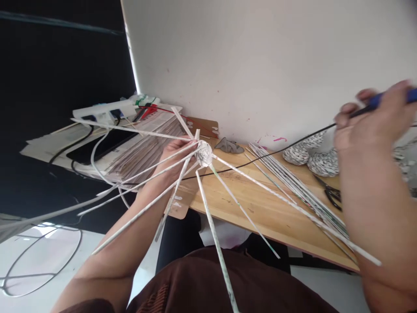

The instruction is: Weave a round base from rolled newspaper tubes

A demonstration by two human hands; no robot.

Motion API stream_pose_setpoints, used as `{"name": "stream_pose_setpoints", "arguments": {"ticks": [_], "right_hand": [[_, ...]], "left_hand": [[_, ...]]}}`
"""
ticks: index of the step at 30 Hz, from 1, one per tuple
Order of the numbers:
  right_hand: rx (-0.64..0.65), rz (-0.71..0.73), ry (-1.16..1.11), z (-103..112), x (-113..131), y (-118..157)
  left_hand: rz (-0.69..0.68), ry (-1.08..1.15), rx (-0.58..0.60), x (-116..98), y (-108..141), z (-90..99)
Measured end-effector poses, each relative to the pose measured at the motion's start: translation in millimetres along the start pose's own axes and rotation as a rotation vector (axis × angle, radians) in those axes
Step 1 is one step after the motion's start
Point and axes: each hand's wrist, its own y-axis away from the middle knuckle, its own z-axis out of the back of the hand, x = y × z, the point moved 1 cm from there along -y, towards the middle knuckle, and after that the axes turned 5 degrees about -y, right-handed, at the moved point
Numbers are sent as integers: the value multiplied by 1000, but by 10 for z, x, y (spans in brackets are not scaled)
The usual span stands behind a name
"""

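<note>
A small white woven paper piece [205, 154] hangs above the table's edge, with several rolled paper sticks spreading out from it. My left hand [176, 154] is closed on its left side, fingers pinching the paper near the bases of the sticks. Up at the right, my right hand [374, 115] is wrapped round a blue tool [378, 101] with a black cord running from it. That cord [286, 147] slants down leftward, passing near the woven piece.
The wooden table [234, 195] bears a bundle of paper sticks [286, 184], scissors [332, 193], a grey cloth [230, 145] and speckled woven balls [322, 163]. At left, a paper stack [150, 143] carries a phone [100, 145] and a power strip [106, 112].
</note>
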Motion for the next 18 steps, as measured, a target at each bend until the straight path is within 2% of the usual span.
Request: {"name": "stream_pose_setpoints", "arguments": {"ticks": [2, 5, 9, 13, 16, 18], "right_hand": [[-95, -40, -17, -25, -273, 134], [-139, -67, -7, 13, -619, 237], [-162, -121, 17, 57, -824, 99], [-99, -144, 20, 39, -891, 46], [-13, -143, 38, 67, -983, 230], [76, -202, 89, 95, -1054, 412]], "left_hand": [[46, 26, 46, 117, -184, -130], [128, 40, 78, 317, -412, -287], [178, 72, 148, 557, -610, -449], [194, 69, 273, 702, -779, -583], [251, 12, 332, 784, -915, -639], [306, -49, 397, 854, -984, -655]]}}
